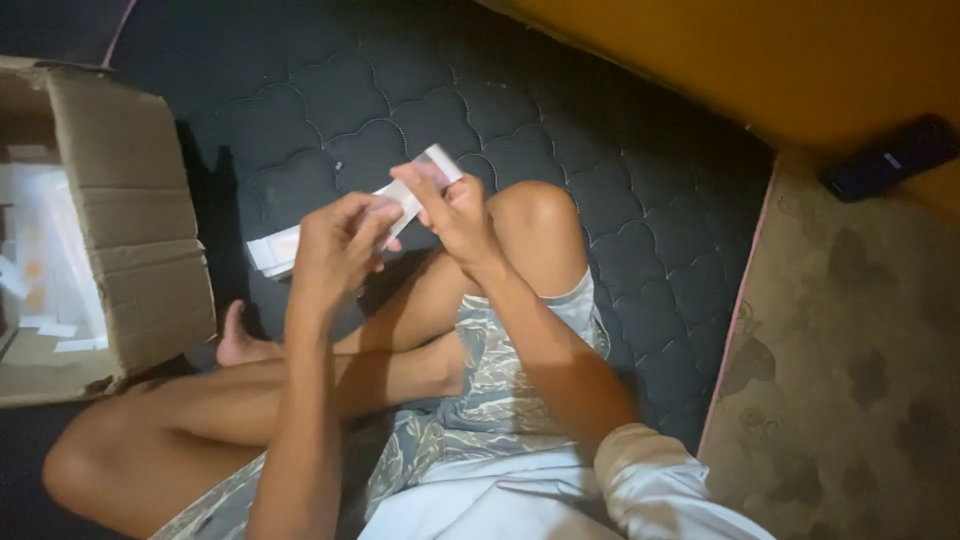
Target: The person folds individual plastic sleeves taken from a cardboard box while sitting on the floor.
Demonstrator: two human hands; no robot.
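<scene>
Holding a narrow white strip (415,190) between both hands, the person sits cross-legged on a dark quilted mattress (640,240) at the centre of the frame. The left hand (335,245) pinches the lower end of the strip with fingers closed on it. The right hand (455,210) grips the upper end, thumb and fingers clamped just below the tip. The two hands sit close together, nearly touching, just above the raised knee.

Handling judgement: the strip looks thin, flat and light, probably paper or a slim packet, and likely to bend or crease under pressure. A light pinch at each end, as shown, appears adequate; gripping the middle would probably buckle it. Whether its surface is glossy or slippery cannot be told.

A small stack of white sheets (272,250) lies on the mattress just left of the left hand. An open cardboard box (130,230) stands at the left edge of the frame, with more white pieces inside. A dark phone-like object (890,155) rests at the upper right, well apart from the hands, above a patterned mat (850,380).
</scene>
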